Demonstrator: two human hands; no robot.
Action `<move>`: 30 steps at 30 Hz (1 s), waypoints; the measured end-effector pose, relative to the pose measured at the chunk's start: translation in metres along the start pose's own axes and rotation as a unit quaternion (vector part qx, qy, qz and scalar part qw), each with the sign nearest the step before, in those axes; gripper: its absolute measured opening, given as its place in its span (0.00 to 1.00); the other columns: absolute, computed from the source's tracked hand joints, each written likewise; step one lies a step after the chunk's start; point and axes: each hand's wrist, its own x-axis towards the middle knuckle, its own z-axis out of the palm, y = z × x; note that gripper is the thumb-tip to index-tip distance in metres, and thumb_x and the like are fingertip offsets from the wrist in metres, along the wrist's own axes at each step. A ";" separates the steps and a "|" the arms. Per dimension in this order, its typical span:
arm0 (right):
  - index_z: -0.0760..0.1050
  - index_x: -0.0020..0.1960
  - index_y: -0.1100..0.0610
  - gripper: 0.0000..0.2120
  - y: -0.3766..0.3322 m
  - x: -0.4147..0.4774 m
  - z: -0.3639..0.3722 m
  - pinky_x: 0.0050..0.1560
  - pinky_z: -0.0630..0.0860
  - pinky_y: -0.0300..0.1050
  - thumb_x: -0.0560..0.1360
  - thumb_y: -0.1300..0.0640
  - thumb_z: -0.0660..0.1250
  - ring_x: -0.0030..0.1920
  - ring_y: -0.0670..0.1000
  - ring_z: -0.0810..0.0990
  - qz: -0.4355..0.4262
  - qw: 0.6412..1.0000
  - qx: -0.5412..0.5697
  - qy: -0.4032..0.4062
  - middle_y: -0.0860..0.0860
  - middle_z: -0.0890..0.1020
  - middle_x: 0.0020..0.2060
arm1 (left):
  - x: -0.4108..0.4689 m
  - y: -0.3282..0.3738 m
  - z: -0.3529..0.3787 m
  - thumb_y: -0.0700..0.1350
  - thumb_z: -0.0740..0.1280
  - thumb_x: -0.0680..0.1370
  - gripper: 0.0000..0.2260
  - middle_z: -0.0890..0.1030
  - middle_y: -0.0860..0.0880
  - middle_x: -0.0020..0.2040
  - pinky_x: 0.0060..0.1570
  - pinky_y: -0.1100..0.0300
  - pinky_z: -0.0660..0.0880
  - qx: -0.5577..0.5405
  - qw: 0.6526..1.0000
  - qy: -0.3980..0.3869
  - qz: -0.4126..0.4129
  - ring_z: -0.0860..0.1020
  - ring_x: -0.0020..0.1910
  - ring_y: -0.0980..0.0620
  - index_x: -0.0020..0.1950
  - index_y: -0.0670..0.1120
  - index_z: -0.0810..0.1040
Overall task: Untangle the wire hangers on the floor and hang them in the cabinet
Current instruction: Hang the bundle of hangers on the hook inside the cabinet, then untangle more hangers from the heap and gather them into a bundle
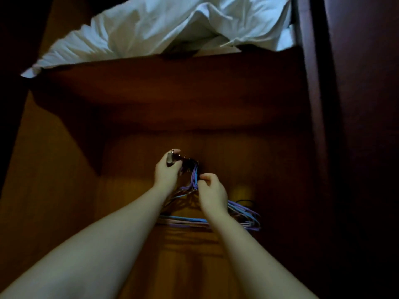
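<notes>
Inside the brown wooden cabinet (64, 190), below its shelf (172, 83): bunch of blue and purple wire hangers (241, 214) hanging, hooks gathered by a small shiny metal fitting (169, 158). Left hand (167, 173) curled round that fitting. Right hand (212, 192) just beside, fingertips pinching the hanger necks. Up on the shelf, crumpled white bedding (151, 29). Too dim to tell how the hooks sit.
</notes>
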 end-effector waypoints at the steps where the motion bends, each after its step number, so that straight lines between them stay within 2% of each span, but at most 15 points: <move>1: 0.72 0.61 0.50 0.13 -0.006 -0.008 -0.007 0.50 0.75 0.51 0.78 0.54 0.58 0.51 0.56 0.79 0.000 1.000 -0.007 -0.008 0.51 0.80 0.53 | -0.006 0.002 -0.003 0.36 0.63 0.77 0.16 0.78 0.48 0.54 0.59 0.50 0.72 -0.009 1.000 0.001 -0.017 0.75 0.53 0.51 0.64 0.45 0.74; 3: 0.72 0.60 0.50 0.13 -0.018 -0.025 -0.024 0.50 0.74 0.50 0.77 0.53 0.57 0.51 0.55 0.79 -0.007 0.999 -0.035 -0.010 0.50 0.80 0.52 | -0.021 0.002 -0.013 0.37 0.63 0.77 0.18 0.76 0.46 0.61 0.63 0.53 0.69 -0.011 0.999 0.010 -0.037 0.73 0.61 0.50 0.68 0.43 0.71; 6: 0.72 0.60 0.50 0.13 -0.034 -0.052 -0.041 0.59 0.72 0.54 0.77 0.54 0.57 0.54 0.53 0.77 -0.008 0.996 -0.089 -0.001 0.49 0.79 0.55 | -0.046 -0.003 -0.037 0.39 0.62 0.79 0.15 0.76 0.45 0.62 0.60 0.56 0.68 0.062 0.998 0.002 -0.027 0.72 0.63 0.46 0.65 0.43 0.74; 9: 0.72 0.60 0.50 0.13 -0.052 -0.094 -0.045 0.60 0.72 0.55 0.77 0.54 0.56 0.55 0.51 0.76 -0.002 0.991 -0.132 0.001 0.48 0.79 0.55 | -0.076 0.000 -0.068 0.44 0.62 0.79 0.11 0.78 0.50 0.55 0.54 0.51 0.75 0.099 0.995 -0.024 -0.012 0.76 0.57 0.48 0.59 0.50 0.78; 10: 0.72 0.60 0.50 0.13 -0.059 -0.111 -0.042 0.60 0.72 0.55 0.77 0.53 0.57 0.55 0.52 0.76 -0.004 0.989 -0.145 0.000 0.49 0.79 0.53 | -0.086 0.003 -0.081 0.44 0.62 0.79 0.10 0.79 0.50 0.53 0.51 0.53 0.76 0.111 0.994 -0.022 -0.001 0.77 0.53 0.50 0.57 0.50 0.78; 13: 0.73 0.60 0.51 0.13 -0.085 -0.168 -0.026 0.58 0.73 0.56 0.76 0.54 0.57 0.54 0.54 0.77 -0.001 0.982 -0.191 -0.002 0.51 0.80 0.53 | -0.126 0.018 -0.130 0.44 0.61 0.79 0.08 0.81 0.48 0.43 0.32 0.60 0.68 0.143 0.989 -0.047 -0.002 0.74 0.34 0.52 0.54 0.49 0.79; 14: 0.73 0.60 0.51 0.14 -0.093 -0.191 -0.018 0.59 0.73 0.57 0.76 0.54 0.58 0.55 0.54 0.77 0.005 0.979 -0.202 -0.002 0.51 0.80 0.54 | -0.143 0.025 -0.152 0.44 0.61 0.79 0.08 0.80 0.48 0.39 0.28 0.61 0.65 0.151 0.985 -0.077 -0.014 0.71 0.28 0.52 0.54 0.49 0.79; 16: 0.72 0.62 0.51 0.16 -0.105 -0.241 0.001 0.60 0.72 0.56 0.76 0.53 0.57 0.56 0.54 0.77 0.011 0.974 -0.224 -0.005 0.51 0.80 0.56 | -0.178 0.032 -0.198 0.44 0.61 0.79 0.08 0.78 0.48 0.35 0.24 0.62 0.63 0.163 0.976 -0.143 -0.026 0.68 0.24 0.51 0.54 0.52 0.77; 19: 0.72 0.64 0.52 0.16 -0.114 -0.310 0.031 0.63 0.70 0.54 0.77 0.54 0.57 0.58 0.51 0.76 0.024 0.963 -0.267 -0.029 0.50 0.79 0.58 | -0.233 0.036 -0.268 0.46 0.61 0.79 0.09 0.80 0.50 0.42 0.25 0.62 0.66 0.204 0.958 -0.199 -0.015 0.73 0.27 0.52 0.56 0.54 0.76; 21: 0.71 0.64 0.52 0.16 -0.114 -0.347 0.050 0.64 0.69 0.54 0.78 0.54 0.56 0.59 0.51 0.76 0.043 0.957 -0.283 -0.051 0.49 0.78 0.58 | -0.267 0.037 -0.306 0.46 0.60 0.80 0.11 0.78 0.52 0.47 0.23 0.67 0.65 0.223 0.948 -0.224 -0.031 0.72 0.26 0.56 0.60 0.53 0.75; 23: 0.71 0.64 0.52 0.16 -0.107 -0.379 0.067 0.65 0.68 0.54 0.79 0.53 0.56 0.59 0.51 0.76 0.054 0.949 -0.301 -0.073 0.49 0.78 0.59 | -0.297 0.033 -0.338 0.46 0.59 0.80 0.12 0.77 0.53 0.52 0.27 0.69 0.67 0.258 0.935 -0.238 -0.043 0.75 0.30 0.58 0.63 0.53 0.74; 24: 0.71 0.64 0.52 0.15 -0.100 -0.396 0.075 0.66 0.67 0.54 0.79 0.53 0.55 0.59 0.50 0.76 0.060 0.946 -0.307 -0.084 0.49 0.79 0.58 | -0.312 0.029 -0.350 0.46 0.59 0.80 0.13 0.77 0.54 0.55 0.33 0.67 0.71 0.273 0.931 -0.239 -0.047 0.77 0.38 0.57 0.63 0.53 0.74; 26: 0.71 0.64 0.52 0.15 -0.082 -0.430 0.086 0.67 0.65 0.53 0.80 0.52 0.55 0.59 0.50 0.76 0.076 0.943 -0.307 -0.100 0.48 0.78 0.58 | -0.343 0.017 -0.372 0.45 0.59 0.79 0.13 0.78 0.52 0.58 0.48 0.58 0.74 0.298 0.923 -0.237 -0.062 0.76 0.53 0.53 0.62 0.52 0.75; 30: 0.71 0.65 0.52 0.15 -0.029 -0.508 0.100 0.65 0.68 0.55 0.79 0.53 0.57 0.60 0.51 0.75 0.142 0.947 -0.252 -0.139 0.49 0.78 0.59 | -0.418 -0.020 -0.405 0.44 0.60 0.78 0.14 0.78 0.48 0.59 0.58 0.50 0.70 0.372 0.891 -0.245 -0.089 0.73 0.60 0.47 0.63 0.49 0.75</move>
